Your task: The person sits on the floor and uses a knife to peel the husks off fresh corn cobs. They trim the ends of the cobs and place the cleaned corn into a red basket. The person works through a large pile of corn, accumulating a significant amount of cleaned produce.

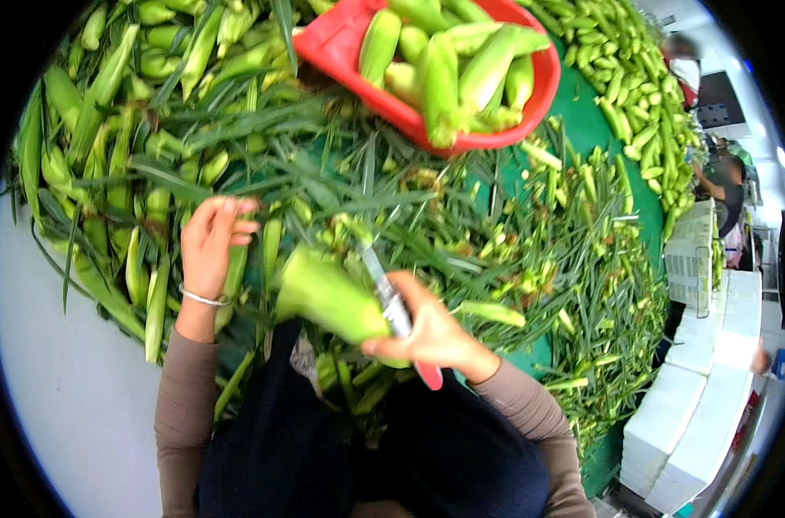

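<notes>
My right hand (431,330) grips a knife (392,304) with a red handle end, its blade pointing up and to the left. The thumb of that hand also bears on a green ear of corn in its husk (331,294), which is blurred and has a broad cut end. To the left, my left hand (217,226), with a bracelet at the wrist, is raised with its fingers partly curled and nothing visible in it. Cut leaves and husk trimmings (379,168) lie beneath both hands. Ahead stands a red plastic basket (541,116) holding several trimmed ears.
Untrimmed ears (104,103) are heaped at the left. Leaf scraps (599,304) cover the green floor (580,103) to the right, with a large pile of ears (638,97) beyond. White foam boxes (670,401) and a white crate (689,259) stand at the right; people are farther off.
</notes>
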Demonstrator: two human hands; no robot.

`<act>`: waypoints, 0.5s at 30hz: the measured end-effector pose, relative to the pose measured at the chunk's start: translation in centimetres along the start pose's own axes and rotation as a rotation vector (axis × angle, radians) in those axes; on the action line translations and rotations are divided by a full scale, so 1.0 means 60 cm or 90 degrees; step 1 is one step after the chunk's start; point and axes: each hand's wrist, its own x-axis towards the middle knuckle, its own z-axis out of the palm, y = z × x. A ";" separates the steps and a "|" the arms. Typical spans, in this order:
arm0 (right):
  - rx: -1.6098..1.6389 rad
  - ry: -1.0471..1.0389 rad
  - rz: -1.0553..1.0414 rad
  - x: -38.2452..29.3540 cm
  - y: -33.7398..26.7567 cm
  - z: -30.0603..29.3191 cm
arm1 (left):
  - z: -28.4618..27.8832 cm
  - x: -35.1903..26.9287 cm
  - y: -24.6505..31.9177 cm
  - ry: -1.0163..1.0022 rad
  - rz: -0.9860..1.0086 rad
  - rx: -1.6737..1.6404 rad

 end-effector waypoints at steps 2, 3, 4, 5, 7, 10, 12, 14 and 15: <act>-0.033 0.164 0.042 0.058 -0.018 -0.094 | -0.095 0.028 -0.133 -0.011 0.120 0.361; 0.015 0.235 0.050 0.096 -0.053 -0.142 | -0.109 0.018 -0.155 -0.028 -0.022 0.609; 0.039 0.294 -0.007 0.148 -0.047 -0.194 | -0.154 -0.002 -0.230 -0.021 0.126 0.750; 0.048 0.321 -0.053 0.172 -0.075 -0.234 | -0.145 -0.018 -0.256 -0.070 -0.014 0.772; -0.075 0.519 -0.033 0.207 -0.087 -0.293 | -0.148 -0.041 -0.295 -0.095 -0.001 0.819; 0.061 0.535 -0.147 0.166 -0.112 -0.254 | -0.179 -0.025 -0.329 -0.029 -0.020 0.766; 0.046 0.469 -0.169 0.113 -0.098 -0.182 | -0.182 -0.002 -0.306 -0.095 -0.079 0.751; -0.011 0.309 -0.069 0.070 -0.070 -0.102 | -0.200 -0.004 -0.305 -0.151 -0.106 0.629; 0.059 0.242 -0.019 0.053 -0.056 -0.057 | -0.205 -0.008 -0.292 -0.162 -0.133 0.530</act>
